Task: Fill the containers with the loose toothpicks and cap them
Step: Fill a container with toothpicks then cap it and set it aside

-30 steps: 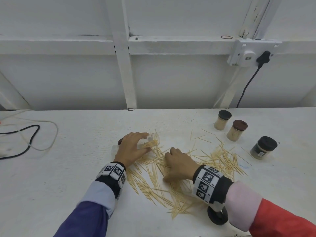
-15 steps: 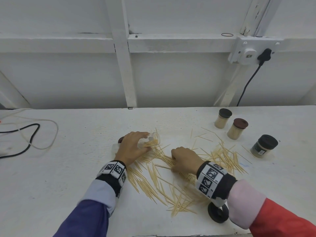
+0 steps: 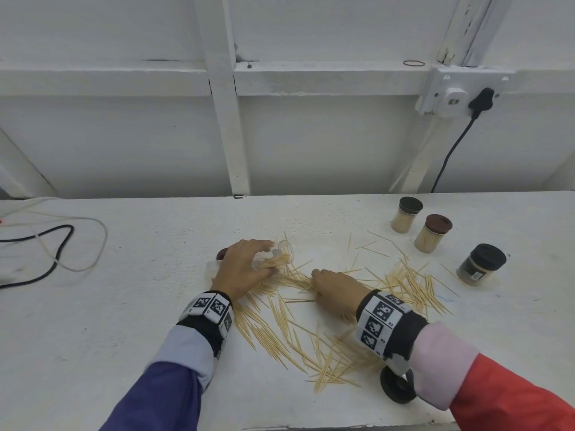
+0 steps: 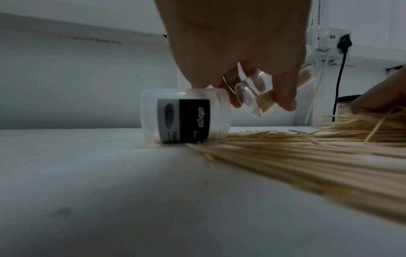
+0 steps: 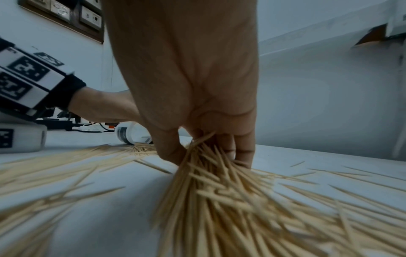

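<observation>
Head view: your left hand (image 3: pixel 239 269) grips clear container (image 3: pixel 275 258), tilted, mouth toward loose toothpicks (image 3: pixel 311 334) on bench (image 3: pixel 109 337). Right hand (image 3: pixel 334 289), just right of container, curls over bundle. Align sticks parallel before feeding mouth.

Left wrist view: fingers (image 4: pixel 285 97) wrap container, base lifted; labelled jar (image 4: pixel 186 118) lies just behind, possibly touching.

Right wrist view: thumb and fingers (image 5: pixel 243 147) pinch bundle (image 5: pixel 204 161), wrist low, knuckles up.

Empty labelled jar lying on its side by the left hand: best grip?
Take the labelled jar across its round body at the label band, from above. It lies on its side on the table with its open mouth toward the toothpicks, top side bare.
</observation>
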